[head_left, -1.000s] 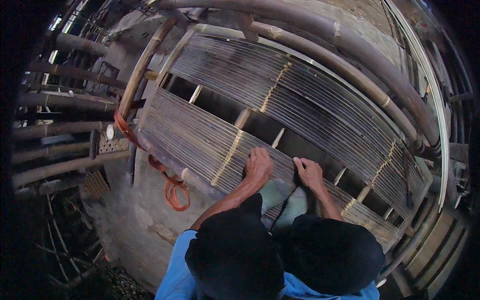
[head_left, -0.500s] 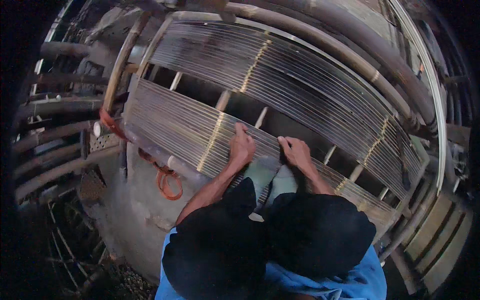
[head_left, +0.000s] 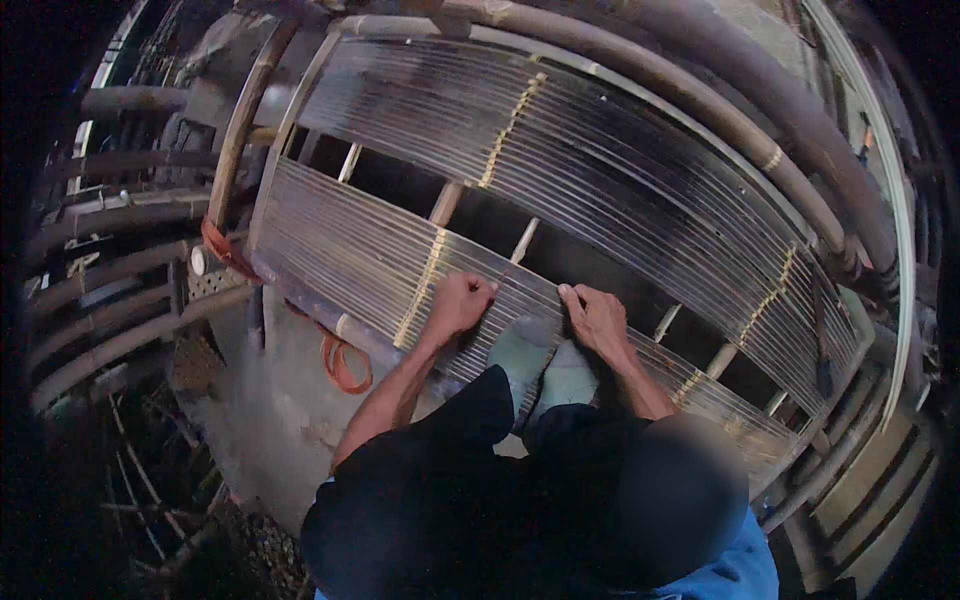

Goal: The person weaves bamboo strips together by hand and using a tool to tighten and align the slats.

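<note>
Both hands gripping the upper edge of the near slat panel [head_left: 400, 270], beside the open gap.
The left hand [head_left: 458, 305] is curled shut on thin slats and the right hand [head_left: 595, 318] pinches them; a slip could splinter fingers or drop a hand into the gap [head_left: 480, 215]. Poles [head_left: 700, 90] crowd the far edge.

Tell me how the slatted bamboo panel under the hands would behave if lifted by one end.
The bamboo panel would probably flex and sag, since its slats are thin and long. The bound rows of lashing should keep the slats from scattering. It looks light for its size but awkward; both hands, left hand and right hand, rest on it.
</note>
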A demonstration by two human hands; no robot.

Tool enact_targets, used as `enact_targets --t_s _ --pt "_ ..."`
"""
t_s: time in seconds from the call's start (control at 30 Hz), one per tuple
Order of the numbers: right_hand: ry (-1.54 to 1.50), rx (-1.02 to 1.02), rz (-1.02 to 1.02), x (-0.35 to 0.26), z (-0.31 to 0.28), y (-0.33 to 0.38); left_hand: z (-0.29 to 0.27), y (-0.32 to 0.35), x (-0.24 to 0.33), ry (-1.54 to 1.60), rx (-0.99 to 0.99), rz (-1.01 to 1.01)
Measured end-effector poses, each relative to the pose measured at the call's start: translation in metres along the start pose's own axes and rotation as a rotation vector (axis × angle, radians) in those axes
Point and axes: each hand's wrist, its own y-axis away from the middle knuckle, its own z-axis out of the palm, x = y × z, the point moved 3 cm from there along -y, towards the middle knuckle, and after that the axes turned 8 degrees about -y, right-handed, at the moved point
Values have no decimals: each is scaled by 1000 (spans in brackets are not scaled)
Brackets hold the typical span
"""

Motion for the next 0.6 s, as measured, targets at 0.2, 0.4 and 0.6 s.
enact_targets --t_s 0.2,0.4,0.6 --pt "-51 31 -7 0 4 -1 -28 15 -11 470 -468 -457" --pt "-100 48 -11 0 8 1 -132 25 -29 -39 -345 -371" --pt "-107 80 -75 -1 7 -1 -310 53 -26 241 -23 -507"
